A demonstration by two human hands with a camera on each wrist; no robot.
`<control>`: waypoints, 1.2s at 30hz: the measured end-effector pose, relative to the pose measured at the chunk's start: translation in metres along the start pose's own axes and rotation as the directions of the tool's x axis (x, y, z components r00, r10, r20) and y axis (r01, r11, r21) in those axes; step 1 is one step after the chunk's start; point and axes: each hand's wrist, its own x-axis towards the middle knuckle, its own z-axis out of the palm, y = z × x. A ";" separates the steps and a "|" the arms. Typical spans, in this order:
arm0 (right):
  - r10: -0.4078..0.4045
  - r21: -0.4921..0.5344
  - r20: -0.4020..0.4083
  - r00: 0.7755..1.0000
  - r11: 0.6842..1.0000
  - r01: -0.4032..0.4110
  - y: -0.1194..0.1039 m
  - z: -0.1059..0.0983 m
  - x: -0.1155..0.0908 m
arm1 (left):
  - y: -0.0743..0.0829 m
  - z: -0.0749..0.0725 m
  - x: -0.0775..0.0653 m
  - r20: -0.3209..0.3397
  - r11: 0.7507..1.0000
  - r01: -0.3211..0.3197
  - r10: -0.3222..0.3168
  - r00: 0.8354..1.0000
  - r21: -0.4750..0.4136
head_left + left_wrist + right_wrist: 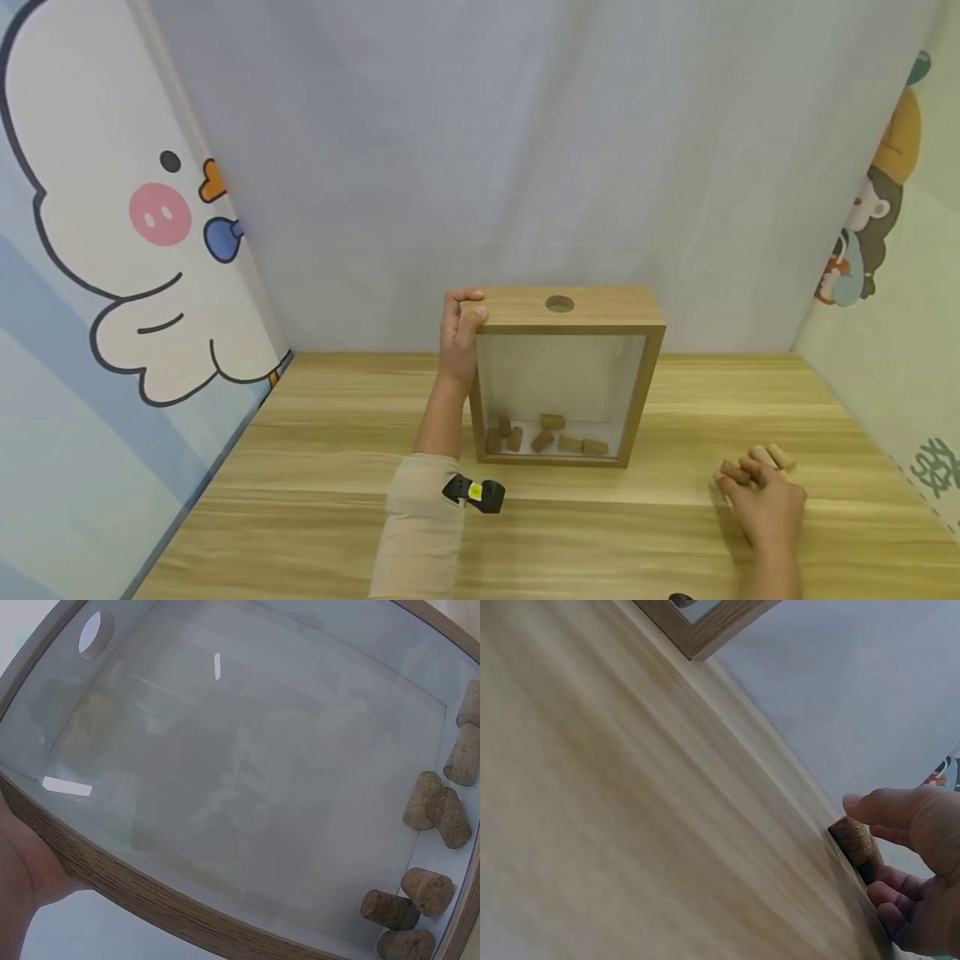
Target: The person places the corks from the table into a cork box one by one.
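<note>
A shallow wooden box with a clear front stands upright on the table, a round hole in its top. Several corks lie along its floor; the left wrist view shows these corks through the front. My left hand grips the box's upper left corner. At the right, my right hand is low over the table, its thumb and fingers curled about a brown cork. In the right wrist view that cork sits between thumb and fingers. Paler corks lie just beyond this hand.
A wood-grain table runs back to a plain pale curtain. Cartoon-printed panels flank it on both sides. A black wrist device is strapped over the left sleeve.
</note>
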 end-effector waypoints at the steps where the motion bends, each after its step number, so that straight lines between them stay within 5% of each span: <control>1: 0.002 -0.019 0.006 1.000 1.000 -0.002 0.000 0.000 0.001 | 0.000 0.000 0.000 -0.003 1.000 -0.001 0.001 1.000 0.002; 12: -0.028 -0.204 -0.081 0.996 0.979 0.011 0.003 0.003 0.002 | -0.001 0.004 -0.001 0.000 1.000 0.022 -0.022 1.000 -0.006; 25: -0.048 -0.038 0.015 0.999 0.998 0.048 -0.016 0.001 -0.014 | 0.001 0.001 -0.002 0.010 0.999 -0.002 0.002 1.000 -0.036; 36: -0.130 0.185 0.133 0.983 0.977 0.104 -0.068 0.010 -0.024 | -0.001 -0.001 -0.002 0.008 1.000 0.008 -0.008 1.000 -0.028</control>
